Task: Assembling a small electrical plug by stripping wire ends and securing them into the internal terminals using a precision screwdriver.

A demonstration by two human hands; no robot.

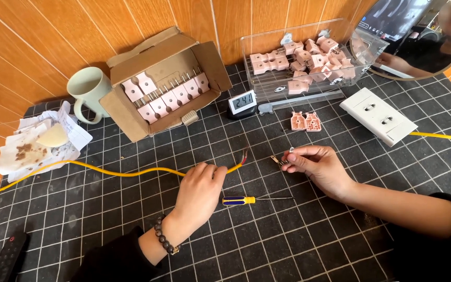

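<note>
My left hand [199, 190] rests on a yellow cable [105, 171] and pinches it near its stripped end [244, 156], where bare wire strands stick out. My right hand [317, 164] holds a small metal plug prong [279, 160] between thumb and fingertips, a short way right of the cable's end. A screwdriver [251, 199] with a yellow and blue handle lies on the dark grid mat [288, 245] between my two hands. Two pink plug shell halves [305, 121] lie just beyond my right hand.
An open cardboard box [165, 86] of pink plugs with prongs stands at the back left beside a pale green mug [87, 91]. A clear tray [309, 60] holds several pink parts. A small digital clock [241, 103], white power strip [378, 116], crumpled paper [37, 143], a remote [7, 257] and a round mirror [418, 36] surround the mat.
</note>
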